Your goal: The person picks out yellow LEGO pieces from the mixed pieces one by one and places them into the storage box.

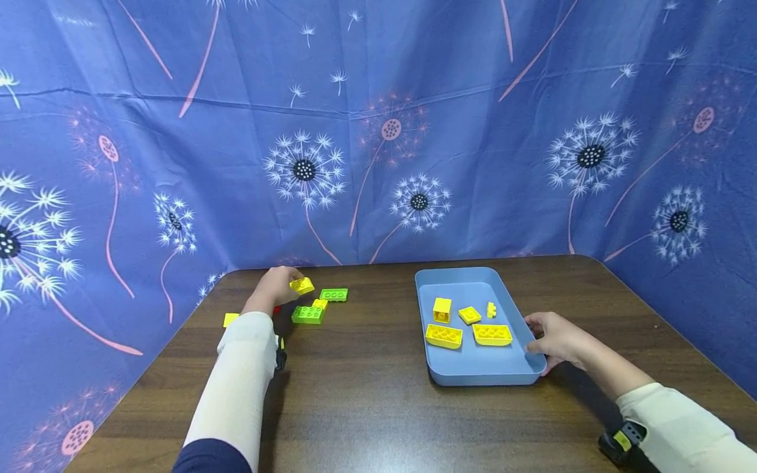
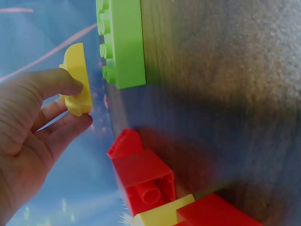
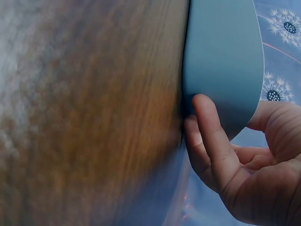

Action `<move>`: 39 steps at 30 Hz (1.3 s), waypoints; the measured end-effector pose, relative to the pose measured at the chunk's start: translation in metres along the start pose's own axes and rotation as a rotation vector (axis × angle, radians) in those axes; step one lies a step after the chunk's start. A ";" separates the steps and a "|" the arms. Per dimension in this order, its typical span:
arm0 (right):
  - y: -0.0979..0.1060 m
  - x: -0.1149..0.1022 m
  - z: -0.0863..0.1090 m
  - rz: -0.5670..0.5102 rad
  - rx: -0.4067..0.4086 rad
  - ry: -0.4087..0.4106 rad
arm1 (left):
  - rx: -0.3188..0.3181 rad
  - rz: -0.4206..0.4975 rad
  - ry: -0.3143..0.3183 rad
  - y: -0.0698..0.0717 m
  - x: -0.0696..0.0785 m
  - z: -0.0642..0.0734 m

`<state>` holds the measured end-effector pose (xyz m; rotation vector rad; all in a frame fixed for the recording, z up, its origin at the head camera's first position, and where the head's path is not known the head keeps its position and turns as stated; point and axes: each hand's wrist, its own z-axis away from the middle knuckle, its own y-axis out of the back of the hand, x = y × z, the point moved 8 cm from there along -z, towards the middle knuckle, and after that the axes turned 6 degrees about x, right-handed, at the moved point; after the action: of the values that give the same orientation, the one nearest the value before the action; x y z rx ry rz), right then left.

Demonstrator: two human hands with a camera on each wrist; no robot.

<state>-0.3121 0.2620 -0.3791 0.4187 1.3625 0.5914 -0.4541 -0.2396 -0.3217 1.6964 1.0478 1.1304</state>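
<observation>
My left hand (image 1: 275, 289) pinches a small yellow toy brick (image 2: 80, 77) between thumb and fingers, raised over the far left of the table. Just right of it lie a green brick (image 1: 307, 315), another green brick (image 1: 334, 295) and a small yellow brick (image 1: 320, 304). Red bricks (image 2: 146, 176) are below the hand, mostly hidden by it in the head view. My right hand (image 1: 558, 338) grips the right side of a blue tray (image 1: 481, 379), thumb at the rim and fingers against the outer wall. Inside the tray sit several yellow bricks (image 1: 444, 336).
The dark wooden table (image 1: 367, 420) runs back to a blue curtain (image 1: 367, 131) with dandelion prints. A yellow piece (image 1: 230, 319) lies left of my left forearm. In the left wrist view, a yellow brick (image 2: 164, 212) lies among the red ones.
</observation>
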 end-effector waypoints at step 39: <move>0.002 -0.002 0.000 0.013 -0.007 0.017 | -0.030 0.001 -0.405 0.001 0.134 0.011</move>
<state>-0.3126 0.2623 -0.3759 0.4182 1.3743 0.6112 -0.4103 -0.1167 -0.2883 1.8040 0.7699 0.7524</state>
